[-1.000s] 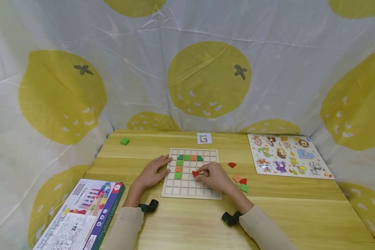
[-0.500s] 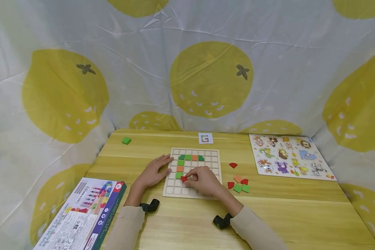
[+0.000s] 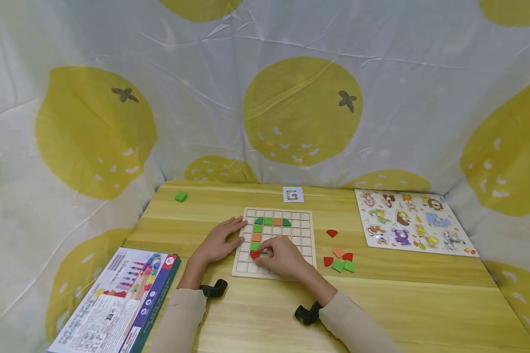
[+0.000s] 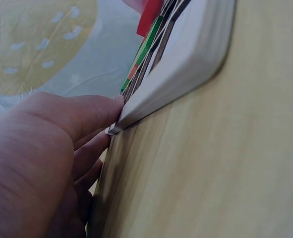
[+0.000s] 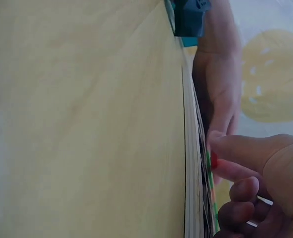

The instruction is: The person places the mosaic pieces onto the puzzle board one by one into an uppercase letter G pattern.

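My right hand (image 3: 283, 257) pinches a red quarter-circle tile (image 3: 254, 255) between thumb and forefinger. The tile is at the grid board (image 3: 306, 245), just below the lowest green square of a column; in the right wrist view the red tile (image 5: 214, 160) shows at the fingertips. Green and orange squares (image 3: 256, 237) and dark green quarter-circles (image 3: 286, 222) lie in the board's cells, forming a column and a top row. My left hand (image 3: 218, 241) rests at the board's left edge, fingers extended, with thumb and fingertips touching the rim (image 4: 161, 89).
Right of the board lie loose red (image 3: 331, 233), orange (image 3: 338, 253) and green tiles (image 3: 349, 266). A pattern card (image 3: 293, 194) with a letter G is behind it. An animal puzzle (image 3: 415, 220) lies at right, a printed box (image 3: 115, 301) at left, and a green block (image 3: 181, 196) at back left.
My right hand has carried the red quarter-circle tile left across the board to below the green square. The left hand has stayed at the board's edge.
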